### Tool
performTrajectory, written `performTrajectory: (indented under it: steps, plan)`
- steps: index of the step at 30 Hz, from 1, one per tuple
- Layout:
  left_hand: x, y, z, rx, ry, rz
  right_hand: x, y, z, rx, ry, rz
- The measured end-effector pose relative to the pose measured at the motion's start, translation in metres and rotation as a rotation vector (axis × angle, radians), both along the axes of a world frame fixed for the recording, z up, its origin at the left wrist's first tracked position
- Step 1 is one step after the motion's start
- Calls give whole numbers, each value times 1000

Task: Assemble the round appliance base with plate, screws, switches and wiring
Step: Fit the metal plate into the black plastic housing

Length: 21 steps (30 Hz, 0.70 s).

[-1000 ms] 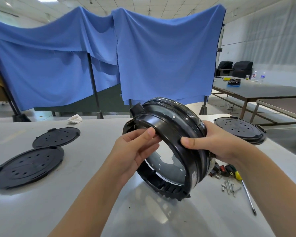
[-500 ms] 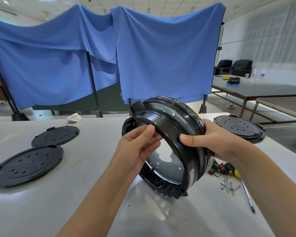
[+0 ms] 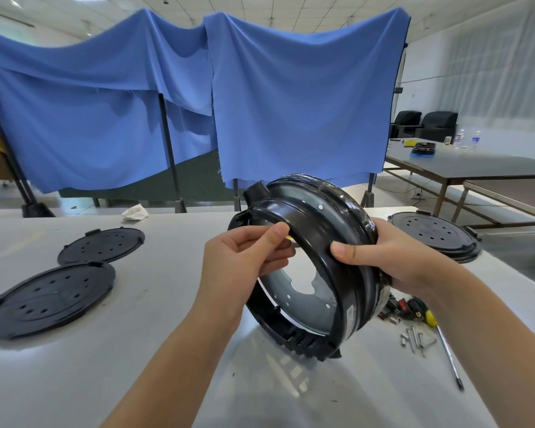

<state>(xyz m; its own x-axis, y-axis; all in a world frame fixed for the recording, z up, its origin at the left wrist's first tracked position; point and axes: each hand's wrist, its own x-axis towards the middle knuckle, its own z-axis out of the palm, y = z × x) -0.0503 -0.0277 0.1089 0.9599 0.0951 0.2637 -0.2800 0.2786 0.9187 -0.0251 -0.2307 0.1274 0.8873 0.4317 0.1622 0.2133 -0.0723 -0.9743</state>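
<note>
Looks early to midway: round black plastic appliance base (image 3: pixel 309 261) with grey metal plate (image 3: pixel 303 291) inside, tilted at frame centre, gripped by both hands (image 3: pixel 247 257) (image 3: pixel 393 257); loose screws (image 3: pixel 414 339), red switches (image 3: pixel 399 307), yellow-handled screwdriver (image 3: pixel 442 338) unused on bench (image 3: pixel 136 366), lower right.

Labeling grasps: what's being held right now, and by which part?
The round black base, tilted on edge. Left hand pinches its upper-left rim; right hand grips the right side of the rim.

Blue cloth drapes (image 3: pixel 291 103) hang on black stands; crumpled white tissue (image 3: pixel 135 211) lies on the white table (image 3: pixel 74 381).
</note>
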Motion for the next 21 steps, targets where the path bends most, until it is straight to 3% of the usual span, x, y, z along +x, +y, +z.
performTrajectory:
  steps: [6, 12, 21]
  plan:
    - [-2, -2, 2, 169, -155, 187, -1, 3, 0, 7, -10, -16]
    - [-7, -4, -2, 535, -438, 386, -2, 3, 0, 11, -18, -26]
    - [-4, 3, -7, 782, -681, 541, 0, 2, -1, -6, -12, -31]
